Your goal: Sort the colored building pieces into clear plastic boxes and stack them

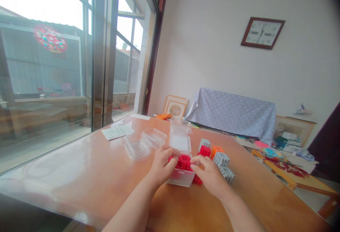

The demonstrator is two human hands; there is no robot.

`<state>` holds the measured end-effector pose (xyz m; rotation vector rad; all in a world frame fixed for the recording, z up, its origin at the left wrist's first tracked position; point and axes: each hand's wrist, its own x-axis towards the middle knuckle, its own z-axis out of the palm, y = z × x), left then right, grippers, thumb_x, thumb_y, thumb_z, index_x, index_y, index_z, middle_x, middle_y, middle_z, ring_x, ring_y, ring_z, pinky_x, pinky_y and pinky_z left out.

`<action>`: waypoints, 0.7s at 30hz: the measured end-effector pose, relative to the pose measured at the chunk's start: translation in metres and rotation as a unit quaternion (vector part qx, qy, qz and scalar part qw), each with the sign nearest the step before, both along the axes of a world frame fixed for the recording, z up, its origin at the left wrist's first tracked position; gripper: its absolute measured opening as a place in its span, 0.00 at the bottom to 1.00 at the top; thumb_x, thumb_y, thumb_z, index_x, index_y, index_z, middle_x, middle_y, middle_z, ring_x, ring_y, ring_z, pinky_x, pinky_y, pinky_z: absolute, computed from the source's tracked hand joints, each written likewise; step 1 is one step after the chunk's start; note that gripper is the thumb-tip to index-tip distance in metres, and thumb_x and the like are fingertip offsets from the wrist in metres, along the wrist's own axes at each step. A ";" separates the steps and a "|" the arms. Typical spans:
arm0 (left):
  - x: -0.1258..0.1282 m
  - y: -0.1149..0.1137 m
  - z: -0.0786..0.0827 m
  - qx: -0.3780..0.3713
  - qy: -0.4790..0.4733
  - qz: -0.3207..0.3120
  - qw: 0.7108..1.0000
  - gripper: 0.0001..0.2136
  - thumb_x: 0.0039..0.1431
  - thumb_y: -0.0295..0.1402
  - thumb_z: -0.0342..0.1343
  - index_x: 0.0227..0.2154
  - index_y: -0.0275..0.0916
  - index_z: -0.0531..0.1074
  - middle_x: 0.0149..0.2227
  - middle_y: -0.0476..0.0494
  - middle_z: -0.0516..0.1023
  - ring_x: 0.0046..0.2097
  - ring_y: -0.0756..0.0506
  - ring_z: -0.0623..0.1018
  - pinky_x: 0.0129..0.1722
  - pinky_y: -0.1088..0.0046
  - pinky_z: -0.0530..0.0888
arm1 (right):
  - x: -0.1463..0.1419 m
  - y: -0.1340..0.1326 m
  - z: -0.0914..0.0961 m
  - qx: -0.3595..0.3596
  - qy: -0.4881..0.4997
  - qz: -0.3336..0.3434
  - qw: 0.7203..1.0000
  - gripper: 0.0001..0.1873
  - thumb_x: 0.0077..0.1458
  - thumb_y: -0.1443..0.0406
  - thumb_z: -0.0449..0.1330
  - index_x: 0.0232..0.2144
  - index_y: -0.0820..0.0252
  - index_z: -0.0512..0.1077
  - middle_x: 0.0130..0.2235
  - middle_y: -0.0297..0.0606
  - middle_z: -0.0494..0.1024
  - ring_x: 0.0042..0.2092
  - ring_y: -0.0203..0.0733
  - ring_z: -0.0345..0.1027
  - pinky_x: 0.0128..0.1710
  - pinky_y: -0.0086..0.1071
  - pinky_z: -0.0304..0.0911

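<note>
A small clear plastic box (183,179) stands on the wooden table (106,175), its hinged lid (180,142) raised at the back. Red plastic building pieces (184,162) fill it to the top. My left hand (160,166) curls round the box's left side, fingers closed on the red pieces. My right hand (208,173) pinches the same red pieces from the right. Just behind my right hand lie more pieces: a red one (204,151), an orange one (216,150) and grey ones (223,164).
An open empty clear box (136,149) with its lid (155,137) lies left of the filled one. Another clear box (180,125) stands further back. A paper sheet (118,132) lies near the window. A cloth-covered object (233,113), a framed picture (175,106) and a cluttered low table (287,164) stand beyond.
</note>
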<state>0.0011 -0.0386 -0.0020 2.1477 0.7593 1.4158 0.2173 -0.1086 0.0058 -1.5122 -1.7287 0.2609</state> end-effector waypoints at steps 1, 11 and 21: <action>0.000 -0.002 0.001 0.005 0.012 -0.004 1.000 0.09 0.58 0.27 0.51 0.32 0.43 0.76 0.38 0.48 0.78 0.47 0.44 0.72 0.52 0.65 0.65 | 0.001 -0.001 0.000 0.001 -0.016 -0.007 1.000 0.08 0.57 0.59 0.60 0.37 0.53 0.77 0.38 0.35 0.77 0.43 0.44 0.70 0.48 0.38 0.62; 0.002 -0.009 0.005 -0.006 0.079 -0.030 0.996 0.11 0.58 0.28 0.50 0.30 0.45 0.77 0.36 0.50 0.80 0.49 0.43 0.72 0.56 0.59 0.59 | -0.006 -0.007 0.004 0.003 -0.084 -0.017 0.996 0.08 0.58 0.62 0.58 0.34 0.52 0.78 0.40 0.37 0.77 0.45 0.44 0.68 0.50 0.37 0.61; 0.003 -0.009 0.005 -0.007 0.067 -0.058 0.996 0.12 0.56 0.26 0.50 0.32 0.46 0.78 0.37 0.49 0.79 0.48 0.43 0.72 0.53 0.63 0.63 | -0.005 -0.010 0.008 0.022 -0.068 0.022 0.997 0.09 0.59 0.63 0.56 0.33 0.52 0.77 0.40 0.34 0.80 0.47 0.44 0.68 0.51 0.36 0.60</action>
